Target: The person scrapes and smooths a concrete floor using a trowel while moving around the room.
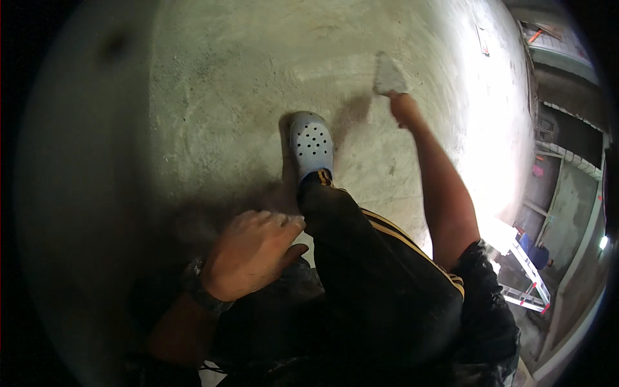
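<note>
My right hand (pixel 405 110) reaches forward over the rough grey concrete floor (pixel 245 97), closed around the handle of a trowel (pixel 389 76). The trowel's pale, dusty blade narrows toward its far end and lies against or just above the concrete; which of the two I cannot tell. Lower left, my left hand (pixel 251 255) hangs bent over my dark trouser leg, near the knee. Its thumb stands apart from the fingers, the fingertips look whitish with dust, and nothing shows in it. A dark band circles that wrist.
My foot in a pale clog with holes (pixel 312 143) stands between the hands. A brightly lit wall (pixel 496 103) rises on the right. Beyond it are an aluminium stepladder (pixel 527 274) and a person in dark clothing (pixel 536 253). Deep shadow covers the left side.
</note>
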`<state>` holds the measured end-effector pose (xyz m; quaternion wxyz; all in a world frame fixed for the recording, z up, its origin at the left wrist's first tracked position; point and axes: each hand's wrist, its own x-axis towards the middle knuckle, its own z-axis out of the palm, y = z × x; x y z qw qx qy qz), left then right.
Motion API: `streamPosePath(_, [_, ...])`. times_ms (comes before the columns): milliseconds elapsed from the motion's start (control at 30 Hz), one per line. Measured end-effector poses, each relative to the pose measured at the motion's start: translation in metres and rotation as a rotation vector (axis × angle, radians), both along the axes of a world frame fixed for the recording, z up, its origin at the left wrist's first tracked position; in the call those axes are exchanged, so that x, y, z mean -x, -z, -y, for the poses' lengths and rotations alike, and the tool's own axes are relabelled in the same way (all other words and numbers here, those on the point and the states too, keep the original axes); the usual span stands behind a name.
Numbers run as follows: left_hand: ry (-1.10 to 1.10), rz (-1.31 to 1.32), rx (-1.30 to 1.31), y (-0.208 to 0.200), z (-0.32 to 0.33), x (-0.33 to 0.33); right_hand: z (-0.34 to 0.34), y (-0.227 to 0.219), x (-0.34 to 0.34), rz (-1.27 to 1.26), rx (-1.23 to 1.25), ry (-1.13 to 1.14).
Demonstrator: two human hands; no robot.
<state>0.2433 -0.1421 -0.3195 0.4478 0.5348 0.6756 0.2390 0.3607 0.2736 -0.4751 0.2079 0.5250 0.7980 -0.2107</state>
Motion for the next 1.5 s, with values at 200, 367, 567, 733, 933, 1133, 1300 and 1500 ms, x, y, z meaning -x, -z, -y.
streamPosePath(200, [-0.007, 0.025, 0.031, 0.001, -0.001, 0.003, 0.125, -0.012, 0.056, 0.152, 0.054, -0.471])
streamPosePath(367, [-0.024, 0.003, -0.005, 0.003, 0.003, -0.001, 0.062, -0.002, 0.019, 0.017, -0.078, -0.492])
streamPosePath(567, [-0.001, 0.005, 0.007, -0.005, -0.004, 0.007, -0.036, -0.005, -0.001, 0.198, -0.058, -0.14])
streamPosePath(733, [0.025, -0.015, 0.013, -0.002, -0.002, 0.003, 0.087, -0.015, 0.022, 0.189, -0.071, -0.324])
streamPosePath(933, [0.057, 0.047, 0.057, -0.002, -0.002, -0.005, 0.097, -0.013, 0.008, 0.139, 0.068, -0.434])
streamPosePath(1133, [-0.014, 0.036, 0.008, -0.002, -0.005, 0.004, -0.025, -0.002, 0.004, 0.093, -0.042, -0.106])
streamPosePath(1300, [0.022, 0.043, 0.059, -0.003, -0.004, 0.006, 0.031, 0.007, 0.028, 0.159, -0.041, -0.369])
streamPosePath(1500, [0.037, 0.097, 0.076, -0.002, -0.009, 0.006, 0.113, -0.015, 0.018, 0.221, 0.076, -0.438])
